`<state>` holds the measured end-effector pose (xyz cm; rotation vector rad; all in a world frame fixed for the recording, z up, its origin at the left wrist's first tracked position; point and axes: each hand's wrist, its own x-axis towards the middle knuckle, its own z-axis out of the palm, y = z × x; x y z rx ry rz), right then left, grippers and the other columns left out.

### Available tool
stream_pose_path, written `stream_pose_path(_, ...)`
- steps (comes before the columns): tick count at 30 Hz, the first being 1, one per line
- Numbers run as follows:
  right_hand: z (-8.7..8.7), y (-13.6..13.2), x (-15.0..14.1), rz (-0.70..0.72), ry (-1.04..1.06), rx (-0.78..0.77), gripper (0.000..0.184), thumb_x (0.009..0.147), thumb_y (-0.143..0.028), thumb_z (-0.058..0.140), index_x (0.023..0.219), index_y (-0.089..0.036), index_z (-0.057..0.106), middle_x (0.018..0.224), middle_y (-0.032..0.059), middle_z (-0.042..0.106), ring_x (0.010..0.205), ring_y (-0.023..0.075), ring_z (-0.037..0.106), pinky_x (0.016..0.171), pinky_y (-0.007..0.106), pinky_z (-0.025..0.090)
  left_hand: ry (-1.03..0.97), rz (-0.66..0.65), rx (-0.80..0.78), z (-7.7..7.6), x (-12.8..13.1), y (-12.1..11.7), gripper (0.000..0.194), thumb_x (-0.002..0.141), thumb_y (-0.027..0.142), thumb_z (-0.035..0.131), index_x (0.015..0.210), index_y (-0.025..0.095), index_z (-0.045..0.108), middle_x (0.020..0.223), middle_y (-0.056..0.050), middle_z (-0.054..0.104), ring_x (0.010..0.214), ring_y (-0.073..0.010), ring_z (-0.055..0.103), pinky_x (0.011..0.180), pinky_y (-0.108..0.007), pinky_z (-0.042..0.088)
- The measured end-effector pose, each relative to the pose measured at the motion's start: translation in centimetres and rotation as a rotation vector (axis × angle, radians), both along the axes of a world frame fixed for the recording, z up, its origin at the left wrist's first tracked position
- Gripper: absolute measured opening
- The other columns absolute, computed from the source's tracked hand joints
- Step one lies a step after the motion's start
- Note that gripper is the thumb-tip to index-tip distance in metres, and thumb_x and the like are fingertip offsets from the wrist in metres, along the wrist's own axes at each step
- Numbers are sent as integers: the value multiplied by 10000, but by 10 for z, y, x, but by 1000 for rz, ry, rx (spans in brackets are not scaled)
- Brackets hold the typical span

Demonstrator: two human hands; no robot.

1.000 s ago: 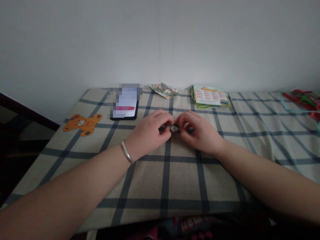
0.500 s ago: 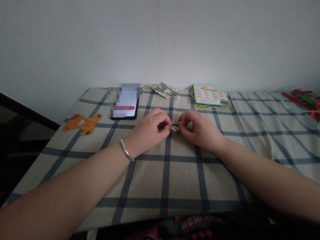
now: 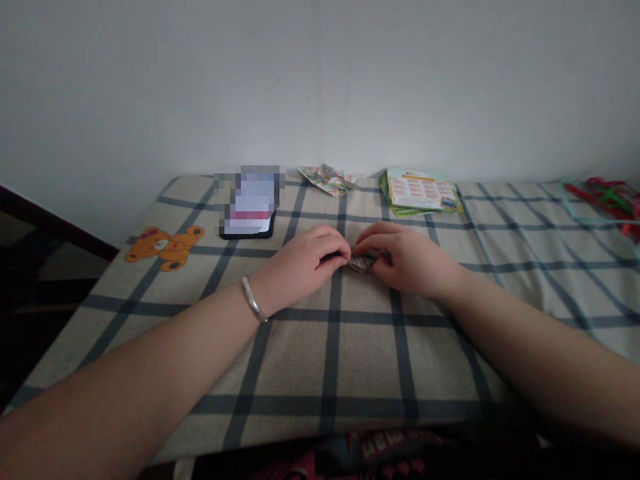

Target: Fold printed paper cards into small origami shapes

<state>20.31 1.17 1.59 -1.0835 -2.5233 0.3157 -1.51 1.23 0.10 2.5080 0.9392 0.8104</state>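
Observation:
A small folded paper with print on it lies between my two hands over the middle of the table. My left hand, with a silver bangle at the wrist, pinches its left end between thumb and fingertips. Around its right end my right hand is closed, thumb at the front and fingers behind. The fingers hide part of the paper, so its full folded shape cannot be made out.
A checked cloth covers the table. Toward the wall stand a phone, a crumpled printed paper and a stack of printed cards. A bear cutout lies left; red and green items lie far right.
The folded paper has shifted slightly right and turned. My right hand has moved a little right and taken hold farther along it; my left fingertips have drawn together at its left end.

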Motion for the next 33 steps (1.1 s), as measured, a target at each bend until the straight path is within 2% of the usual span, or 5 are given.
stream_pose_path(5,2,3,3,-4,-13,18,381,705,-59,540,1019,-225,679,1017,47,690,957,222,622,868,363,500,112,55,43,2,0,-4,137,904,145,497,911,183,629,957,-28,651,922,-174,591,855,-345,482)
stream_pose_path(9,2,2,4,15,-51,29,358,729,-101,564,1046,-213,686,1032,55,696,964,231,620,878,371,494,174,73,95,2,1,-5,128,917,172,503,909,186,630,897,-21,665,894,-188,591,887,-380,461)
stream_pose_path(17,4,1,4,0,-111,47,357,750,-155,589,1086,-229,685,1065,47,697,988,248,607,875,392,482,132,92,65,-1,-1,-1,89,900,152,534,914,186,615,902,-7,661,869,-172,600,792,-313,468)
stream_pose_path(24,4,2,5,-32,-86,46,206,780,-176,583,930,-222,717,994,34,705,940,217,619,851,348,489,118,89,47,-1,-1,0,72,898,153,552,907,183,617,912,-1,672,873,-167,610,798,-305,463)
stream_pose_path(33,8,0,8,-28,-131,42,258,806,-343,653,1034,-257,739,1102,7,711,987,221,632,854,351,495,110,68,46,-3,-1,1,82,916,178,538,924,190,619,924,2,667,892,-163,607,812,-302,459)
